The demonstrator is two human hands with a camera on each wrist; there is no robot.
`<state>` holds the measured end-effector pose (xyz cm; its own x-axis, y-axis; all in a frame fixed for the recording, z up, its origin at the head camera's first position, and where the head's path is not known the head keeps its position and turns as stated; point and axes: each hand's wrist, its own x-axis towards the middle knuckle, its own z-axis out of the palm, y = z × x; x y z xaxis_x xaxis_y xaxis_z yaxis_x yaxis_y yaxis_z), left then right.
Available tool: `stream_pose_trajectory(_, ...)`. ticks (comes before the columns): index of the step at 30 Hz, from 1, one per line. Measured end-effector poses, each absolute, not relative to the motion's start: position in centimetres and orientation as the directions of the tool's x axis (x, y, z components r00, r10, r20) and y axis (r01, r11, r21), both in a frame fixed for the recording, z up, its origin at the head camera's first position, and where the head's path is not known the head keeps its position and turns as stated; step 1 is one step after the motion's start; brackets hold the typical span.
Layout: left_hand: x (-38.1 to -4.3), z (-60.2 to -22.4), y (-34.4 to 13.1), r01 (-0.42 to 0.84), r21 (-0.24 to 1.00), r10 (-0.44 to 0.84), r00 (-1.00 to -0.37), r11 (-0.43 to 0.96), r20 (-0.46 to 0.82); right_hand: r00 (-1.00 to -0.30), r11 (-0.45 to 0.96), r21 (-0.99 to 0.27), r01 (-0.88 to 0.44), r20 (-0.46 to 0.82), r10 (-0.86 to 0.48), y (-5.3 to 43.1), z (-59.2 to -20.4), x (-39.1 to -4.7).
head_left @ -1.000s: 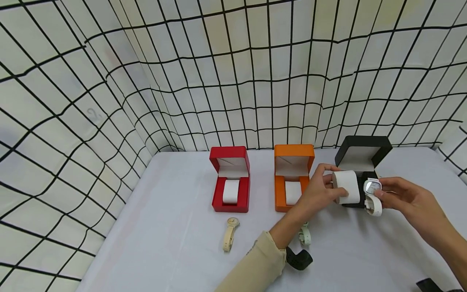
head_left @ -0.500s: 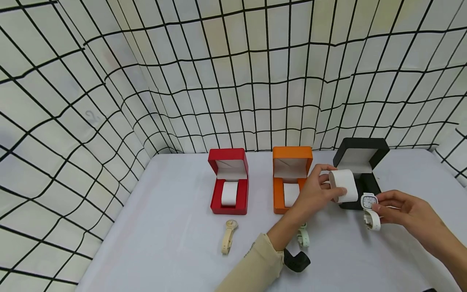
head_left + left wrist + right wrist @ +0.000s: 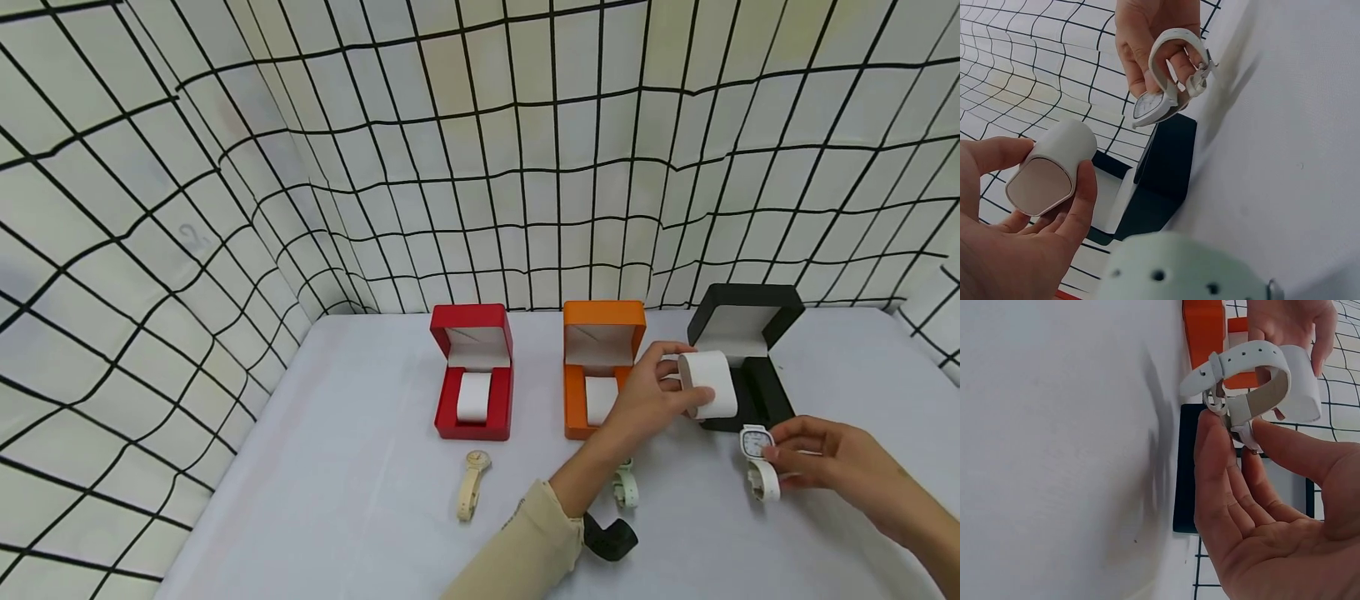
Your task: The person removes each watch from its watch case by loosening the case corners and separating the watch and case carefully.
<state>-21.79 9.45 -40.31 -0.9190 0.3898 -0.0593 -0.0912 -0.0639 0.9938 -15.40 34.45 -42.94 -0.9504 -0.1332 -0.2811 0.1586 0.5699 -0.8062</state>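
Note:
My left hand (image 3: 660,396) grips a white watch cushion (image 3: 708,385) over the left side of the open black watch box (image 3: 765,387). Fingers wrap one end of the cushion in the left wrist view, its flat beige end face showing. Between thumb and fingers, my right hand (image 3: 840,457) pinches a white wristwatch (image 3: 757,443) in front of the box's near right corner. The watch's strap is buckled into a loop (image 3: 1254,362); its dial shows in the head view. The black box's lid stands up, and its dark inside holds no cushion.
An open red watch box (image 3: 446,408) and an open orange watch box (image 3: 573,400), each with a white cushion, stand to the left. A cream watch (image 3: 471,487) and a mint-green watch (image 3: 625,487) lie in front. Black wire grid (image 3: 517,167) borders the table's back and left.
My right hand has drawn the white watch down and toward me, away from the cushion and black box. The left hand keeps the cushion in nearly the same place.

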Motion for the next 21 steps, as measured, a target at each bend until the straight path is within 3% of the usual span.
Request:
stream_pose_trajectory(9,-21.8,-40.6,9.5,-0.075,0.995,0.4,-0.916,-0.061,-0.044,-0.921,0.616,-0.756,0.22,-0.369,-0.125,34.5,-43.6,-15.6)
stream_pose_trajectory(21,-21.6,-40.5,9.7,-0.068,0.998,0.398,-0.916,-0.018,-0.055,-0.94,0.697,-0.695,0.177,-0.329,-0.09,34.2,-44.1,-15.4)
